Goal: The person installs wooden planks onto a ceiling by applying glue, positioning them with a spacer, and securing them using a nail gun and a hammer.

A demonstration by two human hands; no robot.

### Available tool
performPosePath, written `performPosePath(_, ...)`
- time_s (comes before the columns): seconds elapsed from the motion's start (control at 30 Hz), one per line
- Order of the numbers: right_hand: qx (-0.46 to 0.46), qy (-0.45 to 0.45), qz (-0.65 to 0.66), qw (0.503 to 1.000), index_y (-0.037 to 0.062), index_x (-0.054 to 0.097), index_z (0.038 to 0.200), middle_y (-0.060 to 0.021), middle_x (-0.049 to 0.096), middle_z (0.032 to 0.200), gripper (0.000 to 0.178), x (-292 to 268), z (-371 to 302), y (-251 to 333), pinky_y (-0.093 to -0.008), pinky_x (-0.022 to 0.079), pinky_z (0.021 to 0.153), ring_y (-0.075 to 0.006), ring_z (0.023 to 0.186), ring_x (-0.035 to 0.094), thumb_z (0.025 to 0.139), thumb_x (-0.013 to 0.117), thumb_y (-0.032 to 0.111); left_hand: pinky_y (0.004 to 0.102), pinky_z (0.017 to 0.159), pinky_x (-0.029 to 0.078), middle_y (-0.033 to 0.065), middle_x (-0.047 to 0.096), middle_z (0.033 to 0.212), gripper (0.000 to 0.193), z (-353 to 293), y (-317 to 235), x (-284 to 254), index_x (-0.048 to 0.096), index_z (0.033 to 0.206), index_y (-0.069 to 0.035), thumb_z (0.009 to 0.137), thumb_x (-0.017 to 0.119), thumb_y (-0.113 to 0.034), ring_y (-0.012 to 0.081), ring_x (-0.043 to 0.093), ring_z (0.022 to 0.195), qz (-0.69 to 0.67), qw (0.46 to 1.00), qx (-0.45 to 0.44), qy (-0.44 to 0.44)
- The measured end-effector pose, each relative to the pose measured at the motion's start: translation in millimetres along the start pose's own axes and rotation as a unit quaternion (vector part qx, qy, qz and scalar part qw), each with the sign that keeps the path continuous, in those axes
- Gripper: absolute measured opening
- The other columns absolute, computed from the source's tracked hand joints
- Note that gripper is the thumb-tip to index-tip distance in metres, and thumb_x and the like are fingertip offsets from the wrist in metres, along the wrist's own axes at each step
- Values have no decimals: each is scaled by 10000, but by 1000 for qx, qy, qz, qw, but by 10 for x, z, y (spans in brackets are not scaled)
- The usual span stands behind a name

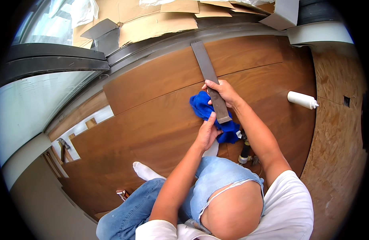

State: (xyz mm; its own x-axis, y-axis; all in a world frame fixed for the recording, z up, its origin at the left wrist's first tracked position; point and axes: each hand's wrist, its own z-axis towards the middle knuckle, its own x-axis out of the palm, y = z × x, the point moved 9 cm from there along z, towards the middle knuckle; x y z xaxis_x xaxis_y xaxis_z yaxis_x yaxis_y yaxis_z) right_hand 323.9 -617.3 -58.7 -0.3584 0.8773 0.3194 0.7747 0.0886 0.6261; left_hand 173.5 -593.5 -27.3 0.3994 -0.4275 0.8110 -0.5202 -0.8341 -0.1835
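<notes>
A long flat grey metal pull bar with a bent lip at its near end lies slantwise in front of me. My right hand grips it around the middle, thumb on top. Under the bar's near half hangs a bunched blue cloth. My left hand has its fingers closed on the cloth beside the bar's near end, thumb pointing up. Part of the cloth is hidden beneath the bar and my fingers.
Brown wood planks cover the floor. A white squeeze bottle lies at the right, near bare chipboard. A hammer rests at the far left. A yellow-and-black tool is beside my knee. Cardboard lies beyond the door track.
</notes>
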Motion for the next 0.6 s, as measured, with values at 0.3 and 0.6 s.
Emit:
performPosePath(0.3, -107, -118, -66, 985, -40, 652, 1195, -82, 729, 982, 335, -229, -590, -151, -265, 565, 771, -118, 862, 685, 1029, 689, 249, 424, 883, 551, 4, 708, 1187, 338, 97, 317, -302, 596, 1341, -145, 1051, 615, -318, 165, 692, 1067, 77, 979, -34, -185)
performPosePath(0.6, -164, -290, -511, 792, -43, 503, 1440, -272, 590, 1367, 770, 29, -1001, -193, -467, 471, 1083, -438, 1285, 571, 843, 843, 307, 407, 549, 505, 88, 678, 682, 389, 47, 13, -692, 692, 745, 4, 971, 658, -311, 195, 649, 577, 418, 855, 97, -293)
